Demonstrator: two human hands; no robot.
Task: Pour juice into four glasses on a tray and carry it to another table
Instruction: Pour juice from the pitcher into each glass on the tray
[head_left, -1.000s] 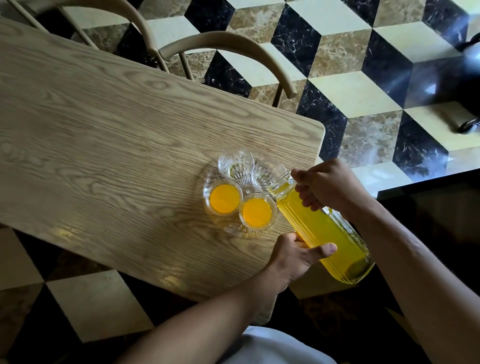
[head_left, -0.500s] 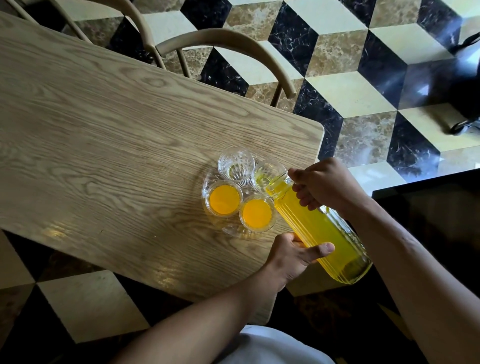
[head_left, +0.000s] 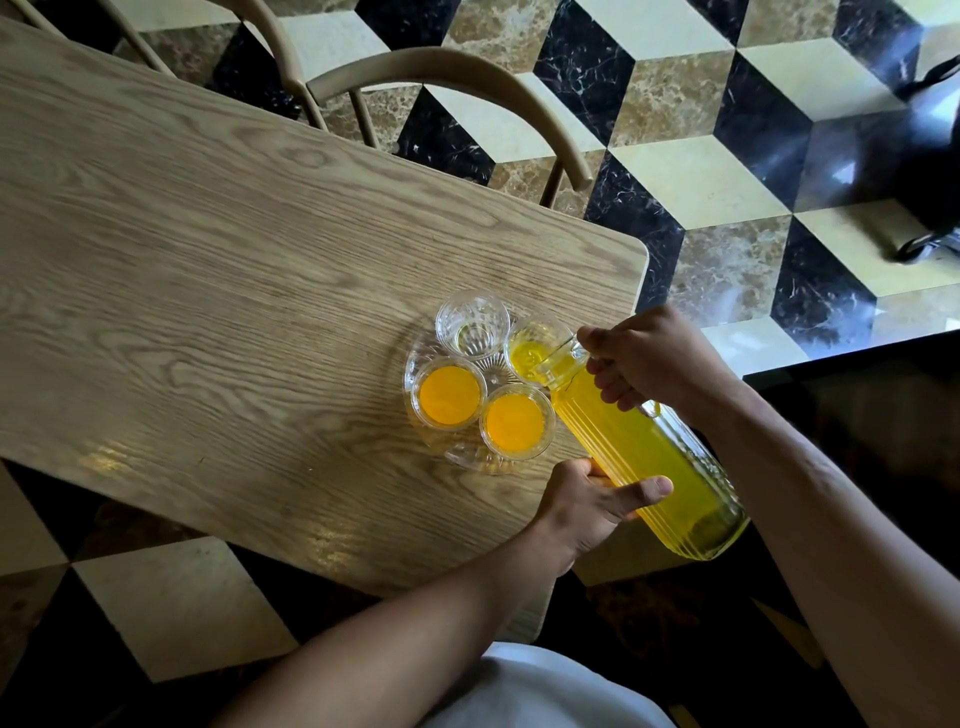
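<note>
Head view, containers: you see four clear glasses clustered on a clear glass tray (head_left: 415, 364) near the table's right end.
Front-left glass (head_left: 449, 392): filled with opaque orange juice close to the rim.
Front-right glass (head_left: 516, 422): filled likewise, touching or just beside its neighbour.
Far-left glass (head_left: 471, 326): no juice visible in it; its cut base pattern shows through.
Far-right glass (head_left: 531, 347): holds a shallow pool of paler yellow juice; the jug's mouth sits over its rim.
Jug (head_left: 644, 457): tilted steeply toward the tray, spout end low, base raised off the table's near-right corner; you see yellow juice filling most of its body.
Jug appearance: tall, clear, ribbed lengthwise, with a thick clear lip at the mouth.
Right hand (head_left: 654, 358): your fingers are wrapped around the handle near the neck.
Left hand (head_left: 587, 504): you cup the jug's lower body from beneath, thumb laid across the ribbed wall.
Tray appearance: round, transparent, patterned, with a raised edge.
Table (head_left: 234, 291): pale oak-grain top with rounded corners.
Chair (head_left: 457, 78): curved pale backrest on thin spindles, behind the far edge.
Floor (head_left: 727, 171): polished cream, brown and black marble tiles forming a cube pattern.
</note>
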